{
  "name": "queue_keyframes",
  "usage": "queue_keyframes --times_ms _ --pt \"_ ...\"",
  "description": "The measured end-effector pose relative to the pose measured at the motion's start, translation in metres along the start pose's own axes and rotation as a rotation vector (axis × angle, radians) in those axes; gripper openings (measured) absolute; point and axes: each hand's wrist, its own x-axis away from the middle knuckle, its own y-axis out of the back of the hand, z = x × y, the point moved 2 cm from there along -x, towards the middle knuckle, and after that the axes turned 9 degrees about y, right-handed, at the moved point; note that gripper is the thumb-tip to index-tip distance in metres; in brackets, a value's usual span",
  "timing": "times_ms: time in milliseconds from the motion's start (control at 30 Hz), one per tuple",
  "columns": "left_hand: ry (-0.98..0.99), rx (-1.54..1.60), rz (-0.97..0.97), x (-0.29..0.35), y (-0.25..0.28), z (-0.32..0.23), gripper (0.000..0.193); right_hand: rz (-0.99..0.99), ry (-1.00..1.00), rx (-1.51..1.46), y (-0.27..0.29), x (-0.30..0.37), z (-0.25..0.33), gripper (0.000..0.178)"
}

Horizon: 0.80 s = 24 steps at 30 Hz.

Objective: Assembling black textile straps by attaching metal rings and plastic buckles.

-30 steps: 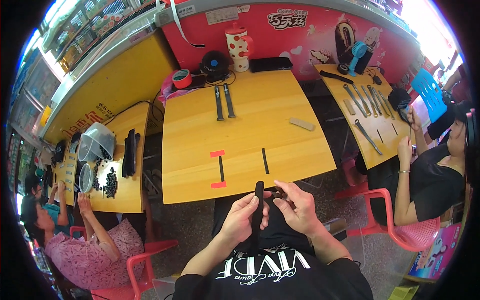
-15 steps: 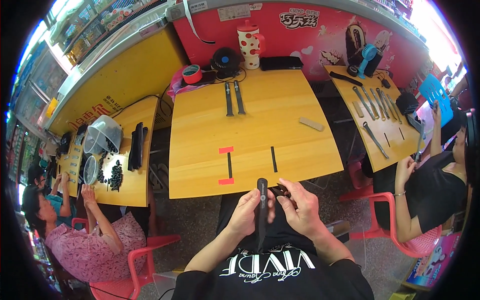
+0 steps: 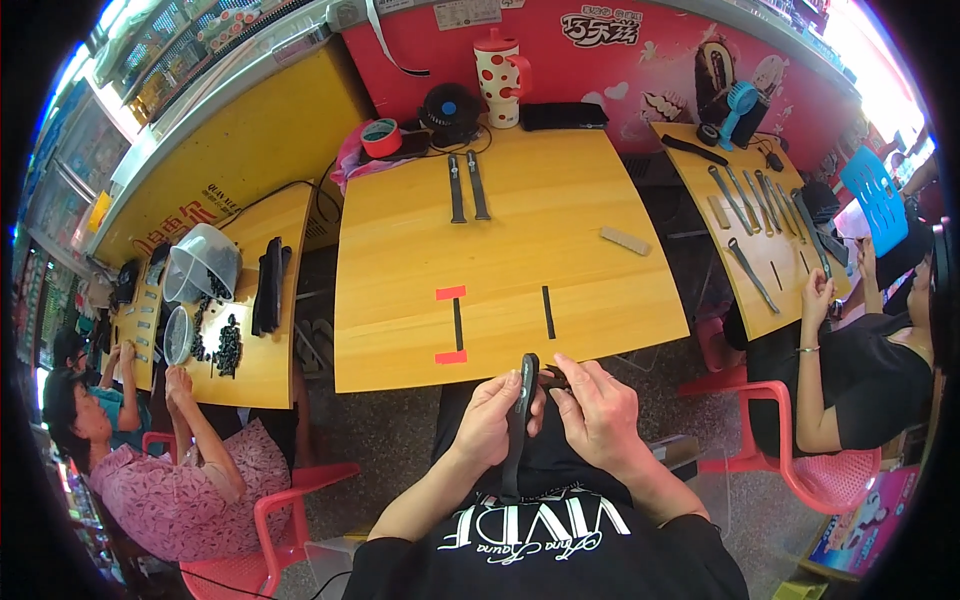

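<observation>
A black strap [image 3: 517,430] with a rounded, marked end stands upright in my left hand [image 3: 492,410], its lower part hanging towards my lap. My thumb presses the strap from one side and my fingers are behind it. Close beside it, my right hand [image 3: 597,402] pinches a small dark piece [image 3: 552,377] between thumb and fingertips. Whether this piece joins the strap is hidden. Both hands are just off the near edge of the wooden table [image 3: 400,250]. Two finished-looking black straps [image 3: 457,190] lie side by side at the table's far part.
Red tape marks [image 3: 451,293] frame one black strip [image 3: 458,325]; another black strip [image 3: 548,312] lies right. A beige block [image 3: 624,240], tape roll [image 3: 381,138], black fan [image 3: 450,108] and dotted tumbler [image 3: 497,80] are farther off. Co-workers sit at side tables [image 3: 275,375].
The strap in my left hand has turned slightly, its marked face now more sideways. My right hand stays close by. The co-worker at right has lowered a strap onto that table.
</observation>
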Motion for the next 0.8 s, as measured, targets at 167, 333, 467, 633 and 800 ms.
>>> queue_keyframes --times_ms 167,333,467,633,800 --pt "0.005 0.006 -0.013 -0.0016 0.0028 0.0017 0.038 0.013 0.015 0.031 -0.0022 0.0015 0.0000 0.042" --pt "0.004 -0.001 -0.047 -0.0029 0.0052 0.0030 0.035 0.029 0.026 0.044 -0.0030 0.0004 -0.0002 0.041" --pt "-0.003 -0.002 -0.043 -0.0036 0.0059 0.0032 0.034 0.055 0.032 0.061 -0.0037 -0.0007 -0.0008 0.042" --pt "-0.050 -0.159 -0.140 -0.0019 0.0036 0.0038 0.034 0.094 0.059 0.123 -0.0043 -0.0010 -0.0010 0.045" --pt "-0.196 -0.420 -0.206 0.0012 0.0031 0.0039 0.030 0.097 0.081 0.165 -0.0054 -0.0006 0.0042 0.050"
